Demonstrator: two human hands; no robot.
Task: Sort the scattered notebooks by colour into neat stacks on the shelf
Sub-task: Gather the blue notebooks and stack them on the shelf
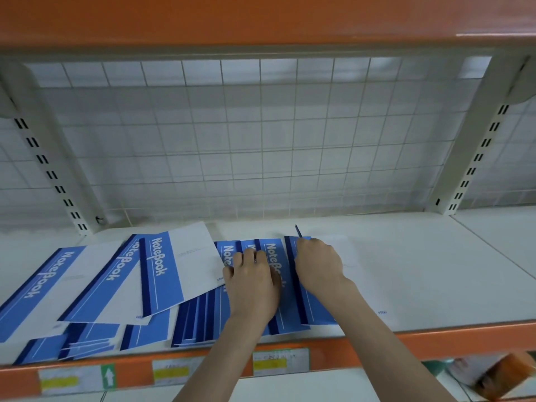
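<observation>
**On the shelf's front edge, blue notebooks being squared up**

Toward the front edge of the shelf (406, 271), blue-and-white notebooks (162, 274) are spread in overlapping fans, not yet stacked. One notebook (307, 300) is pinned by the left hand (251, 281), fingers lying flat in an open grip, presumably to steady the pile. Its far edge is pinched by the right hand (317, 264), apparently so it can be aligned

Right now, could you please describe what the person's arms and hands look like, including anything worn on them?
Both forearms are bare as far as the picture shows: no sleeves, gloves, watch or bracelets are visible. The left hand and the right hand carry no rings that can be made out, and the fingers show no tape or markings. Nails are too blurred to judge.
</observation>
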